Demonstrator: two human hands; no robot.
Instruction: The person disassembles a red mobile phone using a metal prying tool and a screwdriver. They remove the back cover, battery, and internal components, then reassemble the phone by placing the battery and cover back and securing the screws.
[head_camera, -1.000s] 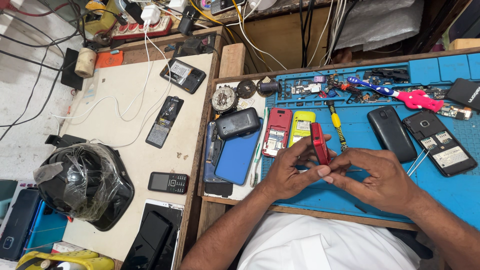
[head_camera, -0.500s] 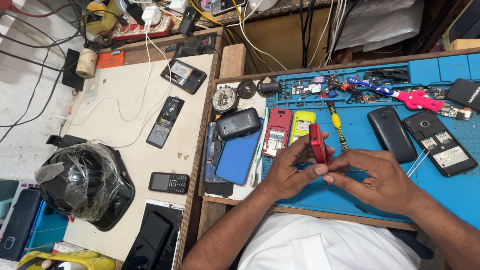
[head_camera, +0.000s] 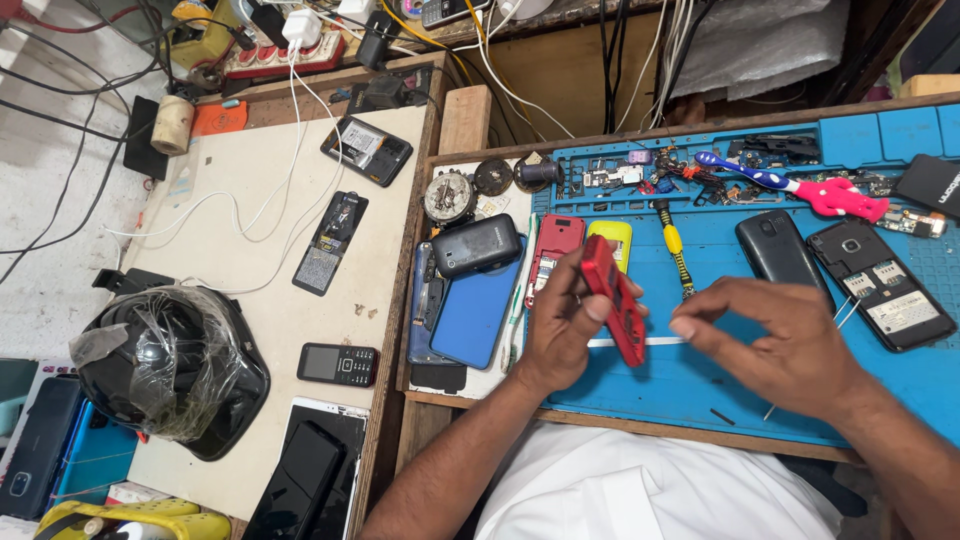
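My left hand grips a small red phone on edge, tilted, above the blue work mat. My right hand hovers just right of the phone, fingers spread and slightly curled, a small gap away and holding nothing. Behind the red phone lie a red phone shell and a yellow part on the mat. A yellow-handled screwdriver lies just beyond my hands.
Two black phones lie at the right of the mat, a toothbrush and small parts at the back. A blue phone and black phone sit left. On the white side table: several phones, cables, a wrapped helmet.
My right hand has let go of the red phone and drawn off to the right. The left hand has lifted and turned the phone slightly.
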